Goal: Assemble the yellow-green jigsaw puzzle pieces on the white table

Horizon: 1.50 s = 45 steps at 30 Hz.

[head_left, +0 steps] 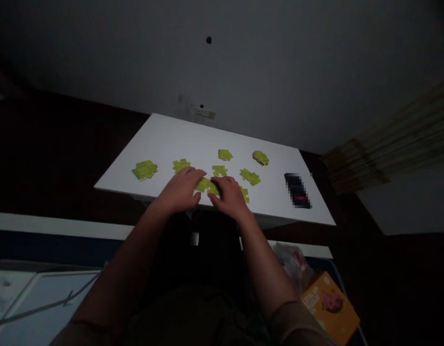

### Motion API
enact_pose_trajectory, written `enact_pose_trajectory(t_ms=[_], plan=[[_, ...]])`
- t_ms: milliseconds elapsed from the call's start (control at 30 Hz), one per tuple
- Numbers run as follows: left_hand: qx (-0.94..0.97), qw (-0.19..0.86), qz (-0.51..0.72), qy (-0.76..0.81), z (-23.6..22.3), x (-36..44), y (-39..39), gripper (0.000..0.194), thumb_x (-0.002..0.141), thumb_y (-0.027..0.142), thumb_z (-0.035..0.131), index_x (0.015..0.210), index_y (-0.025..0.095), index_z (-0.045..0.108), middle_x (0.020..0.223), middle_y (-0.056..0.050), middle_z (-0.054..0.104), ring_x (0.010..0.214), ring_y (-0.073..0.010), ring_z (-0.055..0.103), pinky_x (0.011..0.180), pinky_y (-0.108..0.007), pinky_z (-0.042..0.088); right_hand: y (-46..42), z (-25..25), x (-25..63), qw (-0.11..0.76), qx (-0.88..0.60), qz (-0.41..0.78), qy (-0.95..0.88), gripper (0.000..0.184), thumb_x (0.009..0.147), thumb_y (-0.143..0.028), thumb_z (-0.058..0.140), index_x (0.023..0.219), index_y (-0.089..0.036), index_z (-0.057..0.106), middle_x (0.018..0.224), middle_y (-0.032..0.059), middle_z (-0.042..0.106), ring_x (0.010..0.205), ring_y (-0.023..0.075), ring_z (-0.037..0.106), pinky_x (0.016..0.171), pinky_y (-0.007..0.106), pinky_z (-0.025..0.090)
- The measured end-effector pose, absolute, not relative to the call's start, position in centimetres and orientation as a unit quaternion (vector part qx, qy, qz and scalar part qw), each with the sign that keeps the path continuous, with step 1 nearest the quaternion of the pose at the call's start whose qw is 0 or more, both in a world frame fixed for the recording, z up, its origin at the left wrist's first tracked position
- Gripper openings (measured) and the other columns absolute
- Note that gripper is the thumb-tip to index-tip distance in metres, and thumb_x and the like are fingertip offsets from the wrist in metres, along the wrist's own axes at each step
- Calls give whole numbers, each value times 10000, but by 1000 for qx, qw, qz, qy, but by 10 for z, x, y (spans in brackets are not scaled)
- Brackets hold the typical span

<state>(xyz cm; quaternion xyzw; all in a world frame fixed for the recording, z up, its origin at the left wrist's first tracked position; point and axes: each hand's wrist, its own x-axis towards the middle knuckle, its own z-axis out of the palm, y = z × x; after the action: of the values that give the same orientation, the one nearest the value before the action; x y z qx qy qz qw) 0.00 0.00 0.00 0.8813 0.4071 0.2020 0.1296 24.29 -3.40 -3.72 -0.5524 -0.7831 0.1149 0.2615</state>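
Note:
Several yellow-green jigsaw pieces lie on a small white table (171, 139). My left hand (182, 188) and my right hand (229, 194) rest side by side near the table's front edge, fingers bent down onto a joined group of pieces (206, 185) between them. Both hands press on or pinch these pieces; the fingertips hide the exact hold. A stack of pieces (145, 169) sits at the left, another stack (260, 157) at the back right. Loose pieces lie at the middle (219, 170), behind it (225, 154) and to the right (250, 177).
A dark blurred-out flat object (298, 190) lies on the table's right side. An orange box (330, 306) and a plastic bag (292, 262) sit below at the right. A wall socket (205, 113) is behind the table. The room is dim.

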Motion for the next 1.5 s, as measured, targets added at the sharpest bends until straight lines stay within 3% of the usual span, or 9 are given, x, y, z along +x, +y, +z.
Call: enact_pose_trajectory(t_ms=[133,267,700,833,1100,1500], plan=[[883,149,194,400,-17,-3,13,521,913,206,685,1431,234,738,1442,-141,768,1359,-372,680,1235,-587,542,-33,-42,243,272,-555,114,-778,532,1009,-386,808,1507,-221,722,1430,159,783,1330,376,659,1159,561,543],[884,143,218,388,-28,-2,8,418,929,206,676,1329,243,791,1388,-129,765,1290,-355,681,1172,-572,563,-33,-44,242,279,-556,108,-776,495,1022,-431,820,1466,-226,740,1381,149,801,1292,369,680,1130,541,547],[865,123,246,420,-44,1,5,360,943,197,696,1268,266,835,1504,-118,730,1373,-365,637,1215,-618,519,-35,-45,244,271,-565,102,-772,436,1047,-462,810,1423,-251,748,1373,131,810,1296,378,682,1102,554,531],[871,129,250,402,-43,2,6,267,1034,332,712,1264,264,831,1534,-97,757,1367,-365,655,1227,-626,508,-34,-45,245,266,-568,109,-771,422,1057,-457,787,1424,-253,750,1378,131,809,1316,380,679,1124,556,525],[875,138,256,387,-45,1,8,328,1066,342,671,1337,271,842,1465,-101,786,1343,-361,675,1211,-610,508,-34,-44,246,268,-568,113,-770,395,1049,-425,793,1404,-257,751,1383,128,809,1325,376,673,1149,552,519],[879,117,255,384,-43,2,4,309,1045,285,661,1269,309,872,1441,-87,793,1311,-347,676,1199,-625,512,-34,-43,246,274,-561,117,-772,382,1051,-422,781,1400,-267,760,1376,122,811,1321,373,672,1164,568,529]])
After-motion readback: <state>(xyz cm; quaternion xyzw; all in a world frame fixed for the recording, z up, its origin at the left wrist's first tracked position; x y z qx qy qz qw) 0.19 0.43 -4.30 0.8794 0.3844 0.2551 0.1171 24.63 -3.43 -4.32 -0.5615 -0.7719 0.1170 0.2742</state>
